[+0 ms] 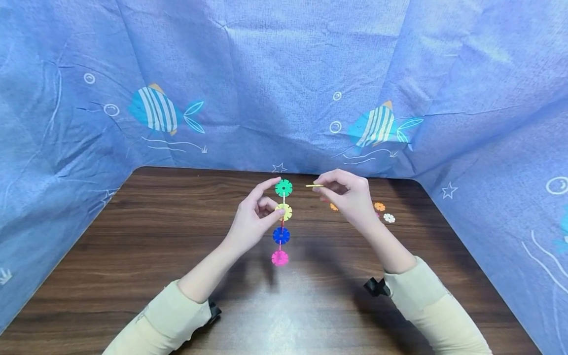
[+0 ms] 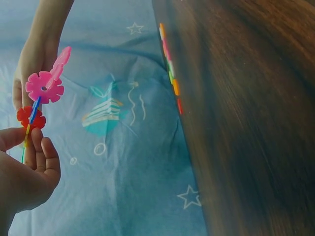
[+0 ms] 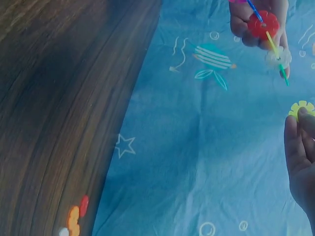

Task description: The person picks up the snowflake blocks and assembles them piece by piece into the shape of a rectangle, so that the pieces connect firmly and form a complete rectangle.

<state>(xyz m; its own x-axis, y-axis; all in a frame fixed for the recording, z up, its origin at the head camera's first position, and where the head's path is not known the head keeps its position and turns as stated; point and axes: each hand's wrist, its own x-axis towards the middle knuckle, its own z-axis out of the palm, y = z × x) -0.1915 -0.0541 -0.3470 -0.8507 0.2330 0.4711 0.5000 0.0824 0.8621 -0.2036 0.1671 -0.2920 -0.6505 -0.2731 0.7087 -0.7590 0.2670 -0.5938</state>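
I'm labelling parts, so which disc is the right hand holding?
The yellow disc apart from the chain, pinched in the right hand. The chain's yellow disc is joined to others and held by the left hand.

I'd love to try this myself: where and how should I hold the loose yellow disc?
Probably pinch the loose yellow disc by its flat faces near the rim, coming from the right, as the right hand does. It is thin and seen edge-on from the head view, and this grip leaves notched rim free towards the chain.
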